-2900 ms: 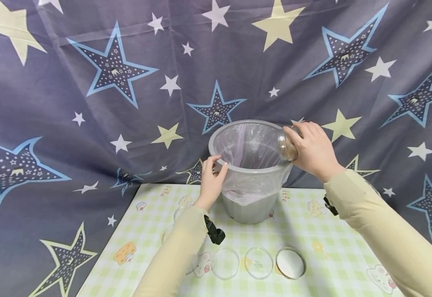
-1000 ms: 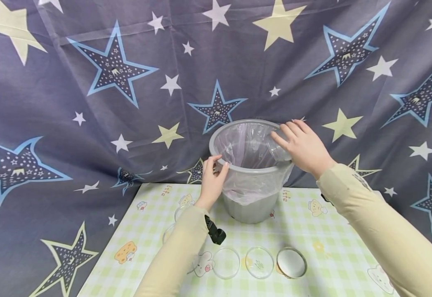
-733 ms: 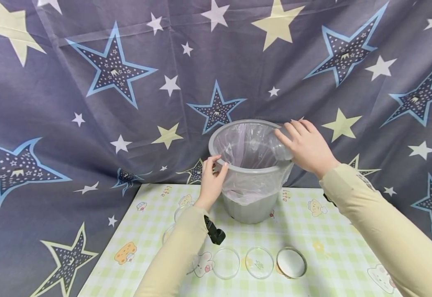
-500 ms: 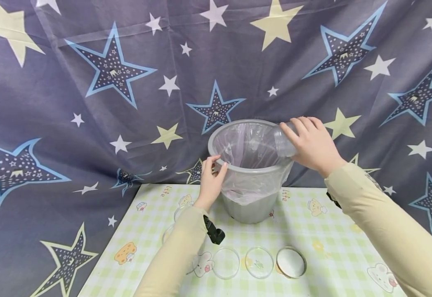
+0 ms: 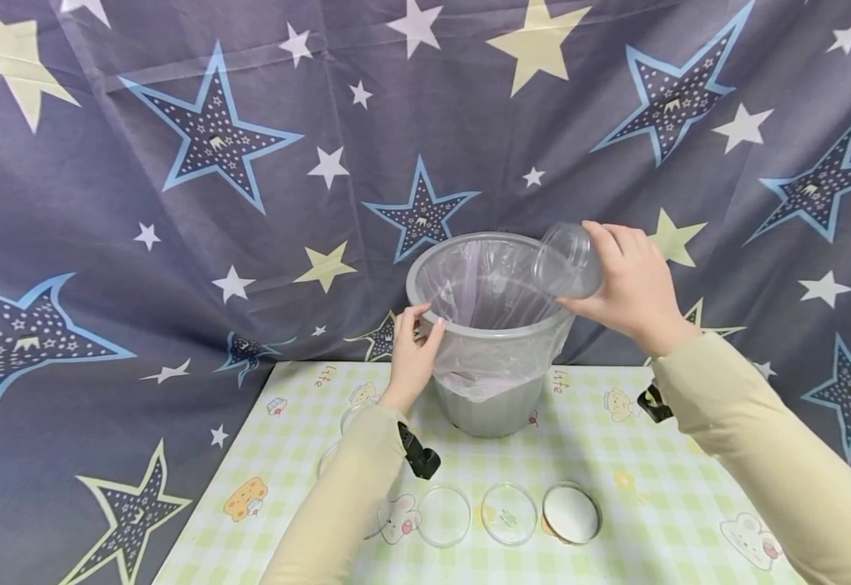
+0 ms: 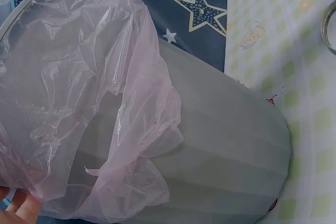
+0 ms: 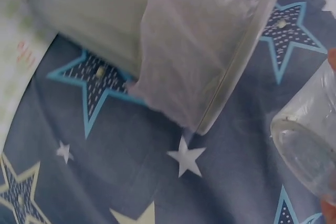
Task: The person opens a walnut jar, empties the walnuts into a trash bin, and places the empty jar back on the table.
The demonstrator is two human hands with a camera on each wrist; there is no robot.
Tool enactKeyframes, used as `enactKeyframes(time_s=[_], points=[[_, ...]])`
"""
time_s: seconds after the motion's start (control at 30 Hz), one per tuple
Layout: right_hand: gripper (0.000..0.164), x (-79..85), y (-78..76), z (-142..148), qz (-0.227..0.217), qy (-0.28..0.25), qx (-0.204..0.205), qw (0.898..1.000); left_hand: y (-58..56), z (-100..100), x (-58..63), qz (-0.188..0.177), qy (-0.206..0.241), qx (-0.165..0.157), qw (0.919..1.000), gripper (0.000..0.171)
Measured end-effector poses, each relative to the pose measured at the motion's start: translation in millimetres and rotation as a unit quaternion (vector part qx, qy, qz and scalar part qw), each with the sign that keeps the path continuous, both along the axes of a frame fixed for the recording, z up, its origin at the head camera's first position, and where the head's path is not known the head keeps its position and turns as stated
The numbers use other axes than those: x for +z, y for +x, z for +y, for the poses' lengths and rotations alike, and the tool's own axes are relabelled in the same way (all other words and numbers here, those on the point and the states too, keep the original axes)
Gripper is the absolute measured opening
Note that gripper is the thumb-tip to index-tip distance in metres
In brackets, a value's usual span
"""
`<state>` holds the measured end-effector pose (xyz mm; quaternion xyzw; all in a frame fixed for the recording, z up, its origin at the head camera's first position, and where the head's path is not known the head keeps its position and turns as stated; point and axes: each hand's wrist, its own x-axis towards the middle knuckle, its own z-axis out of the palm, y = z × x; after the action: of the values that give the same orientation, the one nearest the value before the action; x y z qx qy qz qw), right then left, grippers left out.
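Note:
A grey trash bin [image 5: 489,413] stands at the back of the table, lined with a thin pinkish plastic bag [image 5: 494,357] folded over its rim. My left hand [image 5: 414,357] pinches the near left rim between thumb and fingers; its fingertips [image 6: 22,206] show at the bag's edge in the left wrist view. Over the right rim, my right hand [image 5: 633,280] grips a clear jar [image 5: 570,264], thumb below and fingers above. The jar is tilted and see-through, with a few dark specks near its mouth in the right wrist view. The bin's bottom is hidden.
In front of the bin lie clear round dishes [image 5: 509,513] and a metal-rimmed lid [image 5: 571,513]. More clear rounds [image 5: 328,459] are partly hidden by the left forearm. A star-printed curtain [image 5: 176,244] hangs behind the checkered table [image 5: 659,455].
My right hand first tipped the jar deeper into the bin mouth, then drew it up and right and turned it. Brownish contents seen earlier no longer show. My left hand stays put.

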<state>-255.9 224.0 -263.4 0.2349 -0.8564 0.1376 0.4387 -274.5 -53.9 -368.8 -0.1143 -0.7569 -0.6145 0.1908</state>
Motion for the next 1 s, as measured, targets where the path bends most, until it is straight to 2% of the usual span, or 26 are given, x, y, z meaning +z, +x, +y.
enactKeyframes(time_s=[0.03,0.1,0.17,0.5,0.7,1.0], points=[[0.091,-0.2,1.8,-1,-0.01,-0.014,-0.001,1.0,-0.1,0,-0.5,0.001,0.0,0.0,1.0,0.034],[0.091,0.0,5.1,-2,-0.028,-0.036,-0.004,0.999,-8.6,-1,-9.8,0.001,-0.001,0.002,1.0,0.035],[0.091,-0.1,7.7,-3,-0.041,-0.051,-0.006,0.998,-8.8,-1,-11.1,0.003,-0.001,0.004,1.0,0.035],[0.089,-6.5,14.8,-4,-0.101,-0.105,0.005,0.989,-8.4,-1,-9.5,0.011,-0.013,0.012,0.9998,0.032],[0.089,-21.9,17.6,-4,-0.135,-0.131,0.015,0.982,-9.0,-4,-8.8,0.005,-0.021,0.01,0.9997,0.033],[0.087,-48.9,26.4,1,-0.132,-0.158,0.031,0.978,-10.2,-4,-9.6,0.012,-0.017,0.001,0.9998,0.034]])
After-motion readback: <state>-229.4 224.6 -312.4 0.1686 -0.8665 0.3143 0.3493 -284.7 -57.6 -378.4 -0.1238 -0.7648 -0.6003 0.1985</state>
